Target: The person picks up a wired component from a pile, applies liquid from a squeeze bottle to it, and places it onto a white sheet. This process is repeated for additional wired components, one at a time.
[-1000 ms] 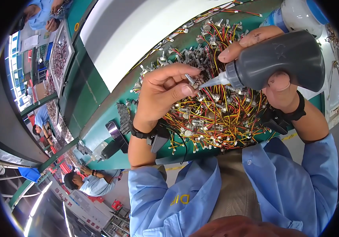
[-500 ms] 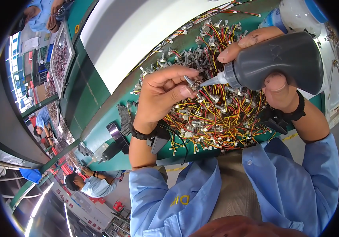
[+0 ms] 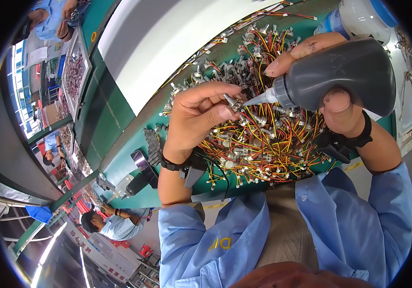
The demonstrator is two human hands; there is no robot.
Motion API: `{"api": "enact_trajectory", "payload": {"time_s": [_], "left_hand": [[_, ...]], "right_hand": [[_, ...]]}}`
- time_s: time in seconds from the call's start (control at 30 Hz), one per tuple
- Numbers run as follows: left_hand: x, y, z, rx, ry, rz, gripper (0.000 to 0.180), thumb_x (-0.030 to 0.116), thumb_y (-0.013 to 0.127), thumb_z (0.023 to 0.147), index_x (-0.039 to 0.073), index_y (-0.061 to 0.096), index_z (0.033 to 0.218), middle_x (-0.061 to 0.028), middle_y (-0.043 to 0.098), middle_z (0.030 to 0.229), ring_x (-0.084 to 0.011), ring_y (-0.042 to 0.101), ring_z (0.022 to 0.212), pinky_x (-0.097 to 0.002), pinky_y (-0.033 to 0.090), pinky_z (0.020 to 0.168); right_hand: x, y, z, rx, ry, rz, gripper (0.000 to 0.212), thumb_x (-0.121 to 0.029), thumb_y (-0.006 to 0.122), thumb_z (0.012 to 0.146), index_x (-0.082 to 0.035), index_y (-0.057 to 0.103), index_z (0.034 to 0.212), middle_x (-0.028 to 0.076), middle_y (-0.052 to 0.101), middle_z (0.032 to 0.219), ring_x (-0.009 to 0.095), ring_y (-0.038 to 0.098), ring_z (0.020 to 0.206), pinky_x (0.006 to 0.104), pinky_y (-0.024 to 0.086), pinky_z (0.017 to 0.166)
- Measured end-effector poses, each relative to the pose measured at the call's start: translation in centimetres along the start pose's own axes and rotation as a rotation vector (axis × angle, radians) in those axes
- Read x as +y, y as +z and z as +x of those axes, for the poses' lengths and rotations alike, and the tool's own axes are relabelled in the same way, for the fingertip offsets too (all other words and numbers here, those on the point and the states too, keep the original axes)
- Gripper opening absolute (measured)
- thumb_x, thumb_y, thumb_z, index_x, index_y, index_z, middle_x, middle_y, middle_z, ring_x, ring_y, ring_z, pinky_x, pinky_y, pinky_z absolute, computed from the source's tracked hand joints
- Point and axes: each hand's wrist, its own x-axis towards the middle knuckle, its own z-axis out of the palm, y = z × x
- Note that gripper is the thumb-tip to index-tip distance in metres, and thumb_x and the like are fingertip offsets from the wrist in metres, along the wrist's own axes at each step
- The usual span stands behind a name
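Note:
Between the thumb and fingers of my left hand (image 3: pixel 198 113) is a small potentiometer (image 3: pixel 232 101) with a metal shaft; its shaft points up and left. My right hand (image 3: pixel 336 103) grips a dark grey squeeze bottle (image 3: pixel 342 74), tilted so that its pale tapered nozzle (image 3: pixel 262 97) points left. The nozzle's tip is at the potentiometer; whether they touch I cannot tell. Below both hands lies a heap of wired potentiometers (image 3: pixel 258 156) with red, yellow and black leads and white connectors. My left fingers partly hide the held piece.
A clear jar with a blue lid (image 3: pixel 365 21) stands at the far right. A large white panel (image 3: pixel 153 43) borders the heap at the back. Left of my left wrist lie a phone (image 3: pixel 141 161) and another dark bottle (image 3: pixel 137 185) on the green table. Several co-workers sit farther left.
My hands, the potentiometer and the bottle hold nearly the same place. The squeeze bottle has shifted very slightly. A co-worker at the left has moved a little.

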Motion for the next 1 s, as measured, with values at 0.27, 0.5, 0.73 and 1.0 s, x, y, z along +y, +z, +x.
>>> {"api": "enact_trajectory", "payload": {"time_s": [0.27,0.5,0.73,1.0], "left_hand": [[0.1,0.3,-0.1,0.000,0.006,-0.006,0.031,-0.001,0.062,0.083,-0.004,0.057,0.114,-0.0133,0.063,0.104,-0.0141,0.061,0.088,-0.0254,0.051,0.077],[0.0,0.1,-0.2,-0.015,0.003,-0.016,0.031,-0.001,0.061,0.084,-0.004,0.056,0.114,-0.0138,0.063,0.103,-0.0144,0.061,0.089,-0.0255,0.051,0.077],[0.4,0.0,0.1,0.006,-0.004,-0.026,0.031,-0.001,0.062,0.083,-0.004,0.057,0.113,-0.0150,0.063,0.104,-0.0163,0.062,0.090,-0.0269,0.052,0.078],[2.9,-2.3,-1.1,0.096,0.185,-0.260,0.021,0.005,0.061,0.085,0.000,0.056,0.104,-0.0148,0.059,0.104,-0.0206,0.060,0.092,-0.0283,0.052,0.082]], "right_hand": [[-0.2,0.2,-0.1,0.009,-0.004,0.036,0.065,-0.056,0.061,0.079,-0.003,0.040,0.111,0.022,0.060,0.095,0.033,0.062,0.092,0.0419,0.050,0.082],[-0.1,0.0,-0.1,-0.008,-0.010,0.018,0.065,-0.055,0.062,0.080,-0.003,0.040,0.112,0.021,0.061,0.095,0.032,0.062,0.093,0.0414,0.050,0.081],[-0.1,-0.6,0.1,-0.045,0.004,0.012,0.066,-0.051,0.066,0.079,-0.002,0.040,0.115,0.022,0.058,0.104,0.032,0.061,0.096,0.0418,0.050,0.082],[-2.4,-1.9,1.0,-0.149,-0.543,-0.337,0.070,-0.038,0.075,0.074,-0.003,0.038,0.121,0.025,0.053,0.115,0.035,0.058,0.100,0.0443,0.048,0.081]]}}
